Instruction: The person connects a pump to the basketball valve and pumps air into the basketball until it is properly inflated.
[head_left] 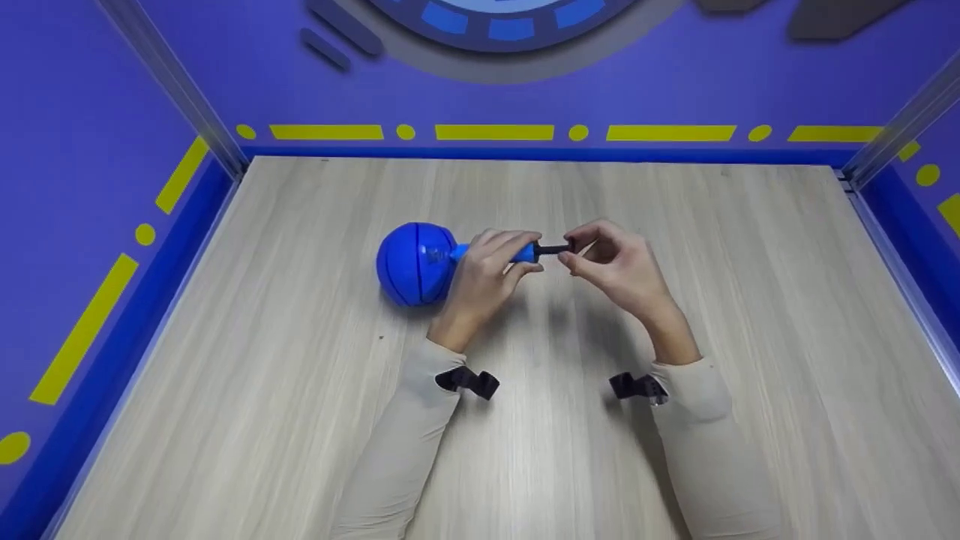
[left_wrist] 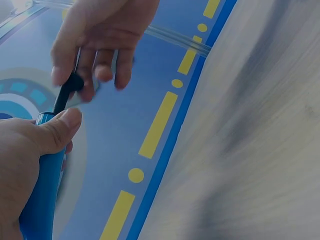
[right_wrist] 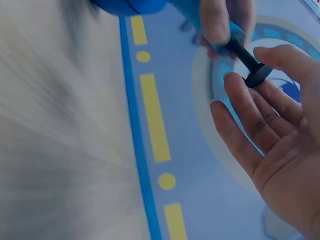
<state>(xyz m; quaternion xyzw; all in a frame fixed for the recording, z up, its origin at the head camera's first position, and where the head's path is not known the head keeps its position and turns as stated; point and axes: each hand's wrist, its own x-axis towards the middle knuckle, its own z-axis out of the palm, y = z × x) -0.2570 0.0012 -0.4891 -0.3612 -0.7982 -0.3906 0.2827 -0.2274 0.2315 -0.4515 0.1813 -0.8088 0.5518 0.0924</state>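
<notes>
A blue ball (head_left: 405, 266) with dark seam lines is at the left end of a small blue hand pump (left_wrist: 42, 195), whose narrow tip meets the ball's right side. My left hand (head_left: 480, 276) grips the pump's barrel, fingers over the top and thumb along the near side. From the barrel's right end sticks a black plunger rod (head_left: 553, 250) with a round black knob (right_wrist: 258, 75). My right hand (head_left: 626, 268) pinches that knob between thumb and fingertips, other fingers loosely spread. Whether the ball touches the table cannot be told.
Light wood-grain table (head_left: 300, 390) lies beneath both hands. Blue walls (head_left: 675, 90) with yellow dashes and dots stand at the back and both sides. A black camera mount (head_left: 469, 381) sits on the left wrist, another mount (head_left: 637, 386) on the right.
</notes>
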